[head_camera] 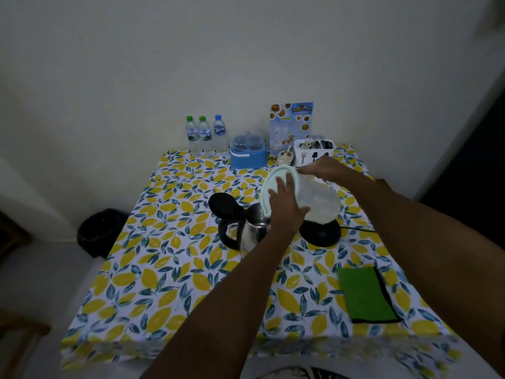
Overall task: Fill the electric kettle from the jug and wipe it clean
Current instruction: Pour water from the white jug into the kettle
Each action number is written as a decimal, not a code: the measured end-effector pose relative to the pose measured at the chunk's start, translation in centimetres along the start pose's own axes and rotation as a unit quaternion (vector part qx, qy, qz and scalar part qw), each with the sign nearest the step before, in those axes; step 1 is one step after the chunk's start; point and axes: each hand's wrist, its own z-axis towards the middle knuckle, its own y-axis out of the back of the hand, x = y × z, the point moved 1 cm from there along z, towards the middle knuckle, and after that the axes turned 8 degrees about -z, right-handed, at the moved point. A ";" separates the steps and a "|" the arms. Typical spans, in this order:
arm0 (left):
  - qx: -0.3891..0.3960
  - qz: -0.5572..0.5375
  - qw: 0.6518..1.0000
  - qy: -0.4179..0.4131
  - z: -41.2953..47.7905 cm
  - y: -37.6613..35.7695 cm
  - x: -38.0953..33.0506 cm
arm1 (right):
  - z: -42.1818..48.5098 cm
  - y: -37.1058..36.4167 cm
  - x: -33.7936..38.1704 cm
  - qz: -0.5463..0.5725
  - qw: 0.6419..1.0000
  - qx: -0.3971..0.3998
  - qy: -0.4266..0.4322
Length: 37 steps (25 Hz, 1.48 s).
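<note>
A clear plastic jug (pixel 319 199) with a pale green lid (pixel 276 181) is tipped steeply to the left over the steel electric kettle (pixel 252 228). The kettle stands on the table with its black lid (pixel 222 205) flipped open and its black handle facing left. My right hand (pixel 321 166) grips the jug from behind and above. My left hand (pixel 285 206) presses flat against the jug's lid, fingers spread. The kettle's black base (pixel 321 232) sits just right of the kettle, under the jug, its cord running right. A folded green cloth (pixel 366 294) lies at the near right.
The table wears a lemon-print cloth (pixel 169 269). Along the back stand three water bottles (pixel 205 134), a blue container (pixel 248 153), a small jar (pixel 285 157), a menu card (pixel 291 124) and a white cutlery holder (pixel 314 151). A black bin (pixel 99 231) sits on the floor at left.
</note>
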 end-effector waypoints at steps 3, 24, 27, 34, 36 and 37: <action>-0.014 -0.028 0.999 0.016 -0.2 0.1 0.2 | -0.3 0.2 1.6 -0.050 0.998 -0.007 0.022; -0.006 -0.039 0.999 0.009 -0.1 0.6 0.7 | 0.1 0.2 1.9 -0.038 0.999 -0.023 -0.004; 0.024 0.018 0.999 -0.020 0.4 0.8 0.5 | -0.2 -0.3 0.1 0.035 0.999 -0.025 -0.033; 0.078 0.172 0.977 -0.098 1.3 -2.1 -0.8 | -2.1 -1.9 -7.1 0.218 0.971 -0.053 -0.082; 0.103 0.212 0.964 -0.122 1.8 -4.0 -1.8 | -2.5 -2.0 -9.9 0.257 0.956 -0.071 -0.119; 0.114 0.227 0.958 -0.134 2.0 -5.1 -2.4 | -2.7 -2.0 -11.3 0.278 0.948 -0.079 -0.131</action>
